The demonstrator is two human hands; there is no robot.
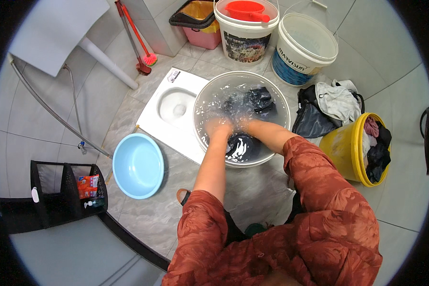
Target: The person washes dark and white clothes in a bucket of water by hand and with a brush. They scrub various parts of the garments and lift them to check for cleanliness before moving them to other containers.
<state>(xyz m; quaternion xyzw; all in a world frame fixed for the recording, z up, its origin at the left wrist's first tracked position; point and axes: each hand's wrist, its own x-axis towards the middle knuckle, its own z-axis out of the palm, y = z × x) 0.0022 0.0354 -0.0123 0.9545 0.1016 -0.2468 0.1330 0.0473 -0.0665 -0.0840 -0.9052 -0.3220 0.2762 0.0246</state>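
Note:
A large round tub (284,141) full of water stands before me, its far-left side over a white squat toilet (180,107). My left hand (218,126) is sunk in the water up to about the wrist. Close to its right, my right hand (246,122) is under the surface too. Splashes and murky water hide the fingers of both. Beyond my hands a dark garment (261,99) bulges partly out of the water. More dark, wet cloth (246,148) shows near the tub's front side, between my forearms. Whether either hand grips the cloth cannot be seen.
A light blue basin (137,166) sits on the tiles at left. Right of the tub lie piled clothes (338,102) and a tilted yellow bucket (339,152) of laundry. Two white buckets (246,35), one holding a red dipper (245,10), and a pink bin (203,37) line the back.

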